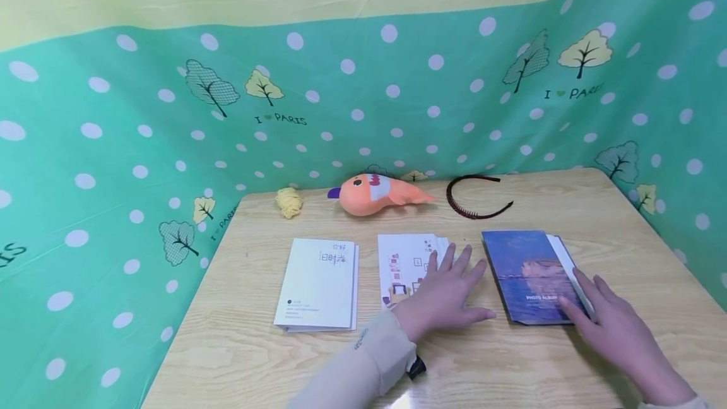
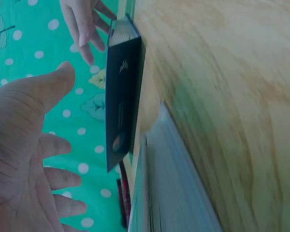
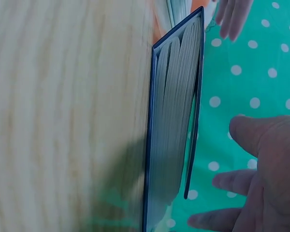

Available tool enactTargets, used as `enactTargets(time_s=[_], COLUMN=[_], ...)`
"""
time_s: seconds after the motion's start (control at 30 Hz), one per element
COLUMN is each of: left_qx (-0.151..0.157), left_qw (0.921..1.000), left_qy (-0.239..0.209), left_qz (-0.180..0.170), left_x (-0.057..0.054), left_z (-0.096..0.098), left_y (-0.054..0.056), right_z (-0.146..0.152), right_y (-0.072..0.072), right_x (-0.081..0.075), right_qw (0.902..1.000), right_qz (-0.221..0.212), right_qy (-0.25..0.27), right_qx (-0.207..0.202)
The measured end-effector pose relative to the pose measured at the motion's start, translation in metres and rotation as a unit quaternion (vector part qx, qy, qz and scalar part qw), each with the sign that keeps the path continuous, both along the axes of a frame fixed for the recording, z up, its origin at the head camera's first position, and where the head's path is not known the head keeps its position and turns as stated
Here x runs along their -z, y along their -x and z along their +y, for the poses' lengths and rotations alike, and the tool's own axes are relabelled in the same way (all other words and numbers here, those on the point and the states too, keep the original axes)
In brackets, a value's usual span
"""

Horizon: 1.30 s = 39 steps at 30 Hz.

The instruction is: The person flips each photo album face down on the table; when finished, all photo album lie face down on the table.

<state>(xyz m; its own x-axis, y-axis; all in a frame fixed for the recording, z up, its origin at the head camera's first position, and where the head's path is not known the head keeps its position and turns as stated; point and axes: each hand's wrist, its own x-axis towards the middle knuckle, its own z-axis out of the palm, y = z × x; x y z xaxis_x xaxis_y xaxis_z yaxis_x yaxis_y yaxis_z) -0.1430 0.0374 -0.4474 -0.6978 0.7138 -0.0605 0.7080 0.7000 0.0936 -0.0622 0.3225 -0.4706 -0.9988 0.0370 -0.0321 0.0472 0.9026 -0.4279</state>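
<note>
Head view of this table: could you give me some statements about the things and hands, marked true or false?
1. The orange plush toy lies between the yellow bundle and the toothed headband. True.
2. The headband forms a closed ring. False: it has an opening.
3. The blue photo album is nearer the right hand than the left hand. True.
4. The left hand is a clenched fist. False: its fingers are spread.

3 books abreast, plush toy behind
</note>
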Motion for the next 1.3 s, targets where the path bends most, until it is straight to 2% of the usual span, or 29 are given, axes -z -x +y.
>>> enactTargets(time_s=[0.13,0.27,0.53,0.67,0.77,0.93,1.0,1.13,1.3], left_qx=[0.002,-0.002,0.001,-0.021,-0.042,-0.062,-0.070,-0.091,-0.091], left_qw=[0.9999,0.9998,0.9988,0.9982,0.9966,0.9933,0.9923,0.9896,0.9909], left_qy=[0.010,0.018,0.046,0.036,0.011,-0.021,-0.023,-0.028,-0.019], left_qz=[0.003,-0.010,-0.016,-0.042,-0.069,-0.095,-0.099,-0.107,-0.097], left_x=[0.004,0.005,0.003,0.005,0.006,0.005,0.005,0.004,0.003], left_z=[0.012,0.024,0.042,0.048,0.051,0.055,0.057,0.060,0.061], left_y=[0.001,0.000,-0.002,-0.002,-0.002,-0.001,-0.001,-0.002,-0.004], right_z=[0.002,0.004,0.007,0.008,0.009,0.011,0.012,0.014,0.016], right_y=[-0.002,-0.002,0.001,0.003,0.005,0.010,0.013,0.017,0.020], right_x=[0.002,0.005,0.002,0.004,0.003,-0.002,-0.003,-0.004,-0.005], right_qw=[0.9999,0.9996,0.9994,0.9988,0.9982,0.9945,0.9919,0.9889,0.9861], right_qz=[0.009,0.018,-0.022,-0.027,-0.030,-0.069,-0.090,-0.104,-0.110], right_qy=[0.000,-0.001,0.000,0.019,0.034,0.063,0.076,0.092,0.102], right_qx=[0.010,0.021,0.028,0.036,0.041,0.046,0.048,0.053,0.072])
